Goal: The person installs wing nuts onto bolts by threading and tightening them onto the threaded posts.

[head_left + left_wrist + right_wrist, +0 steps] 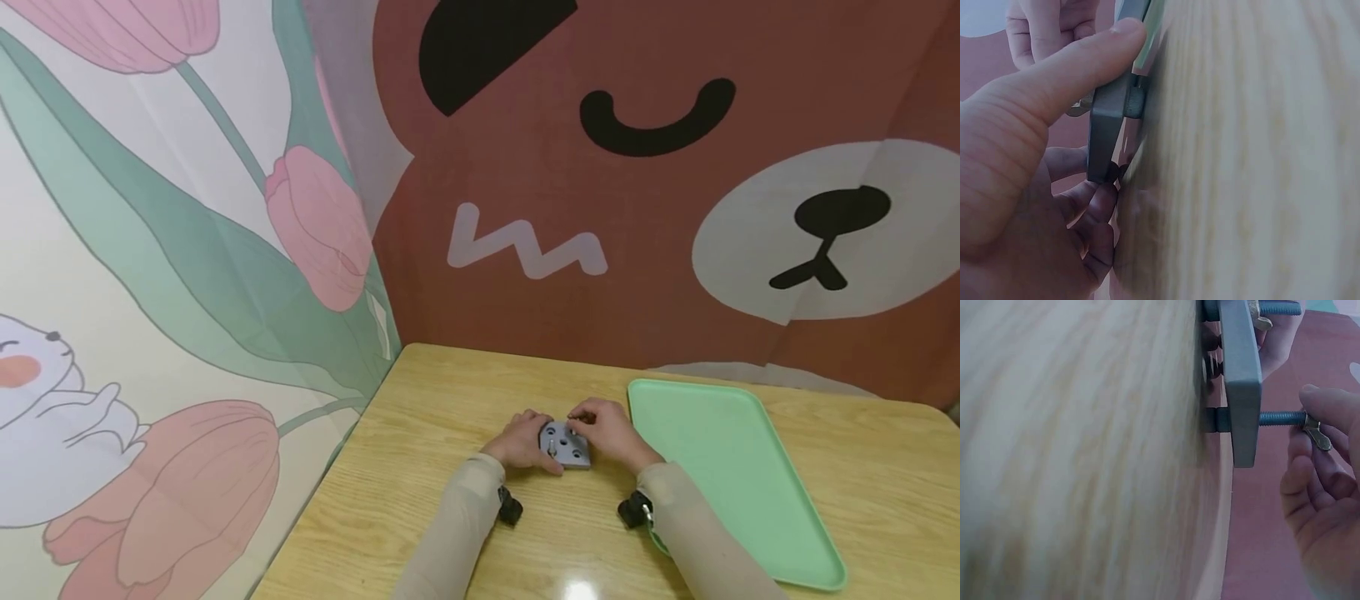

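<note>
Right hand (609, 432): fingers narrowed to a pinch on a wing nut (1317, 435) at the tip of a bolt (1282, 418). Left hand (521, 442): curled round the plate (564, 456), thumb at its near edge; plate between the hands. Second wing nut (1264, 324) nearer the left hand. Surface (420, 408) beneath both hands; tray (720, 467) right of the right hand

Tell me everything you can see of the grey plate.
The grey plate is a flat, thick slab, metal or hard plastic by its look, with dark round holes in its upper face. Bluish bolts stand up through it, carrying brass-coloured wing nuts. It is roughly level above the tabletop, left of the green tray. The left hand grips its left edge; the right hand pinches a wing nut on one bolt.
</note>
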{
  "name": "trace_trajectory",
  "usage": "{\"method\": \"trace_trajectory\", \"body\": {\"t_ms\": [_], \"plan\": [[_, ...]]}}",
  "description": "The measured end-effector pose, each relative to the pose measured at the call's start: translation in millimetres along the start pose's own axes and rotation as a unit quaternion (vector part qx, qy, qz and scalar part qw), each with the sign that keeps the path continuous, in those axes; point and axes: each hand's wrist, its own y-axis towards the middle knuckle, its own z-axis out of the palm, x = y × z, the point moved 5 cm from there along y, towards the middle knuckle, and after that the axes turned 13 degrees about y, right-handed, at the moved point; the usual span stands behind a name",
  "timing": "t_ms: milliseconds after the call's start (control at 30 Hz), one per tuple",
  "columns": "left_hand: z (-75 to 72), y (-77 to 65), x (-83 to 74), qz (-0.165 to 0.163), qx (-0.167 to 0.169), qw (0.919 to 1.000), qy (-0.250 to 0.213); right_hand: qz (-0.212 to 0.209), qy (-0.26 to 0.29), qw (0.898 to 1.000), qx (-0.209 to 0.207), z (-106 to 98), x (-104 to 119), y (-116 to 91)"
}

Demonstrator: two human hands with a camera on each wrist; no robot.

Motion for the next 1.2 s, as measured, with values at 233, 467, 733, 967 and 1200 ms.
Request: {"method": "trace_trajectory", "body": {"t_ms": [233, 467, 733, 967, 1200], "plan": [[-2.9, 0.4, -2.2, 0.001, -0.004, 1.0, 0.009, 0.0, -0.031, 0.999, 0.014, -1.4, 5.5, 0.2], [-2.2, 1.2, -2.2, 0.002, -0.003, 0.9999, 0.01, 0.031, -0.029, 0.999, 0.018, 1.1, 1.3, 2.8], [0.4, 1.2, 0.4, 0.0, -0.003, 1.0, 0.004, -0.015, -0.013, 1.0, 0.019, -0.2, 8.5, -0.2], [3.0, -0.4, 0.1, -0.005, 0.009, 0.9999, 0.001, -0.011, 0.0, 0.999, 0.03, 2.6, 4.7, -1.5], [2.1, -1.2, -0.1, -0.004, 0.003, 1.0, 0.004, 0.018, 0.021, 0.999, 0.026, 2.9, 1.9, -1.0]]}}
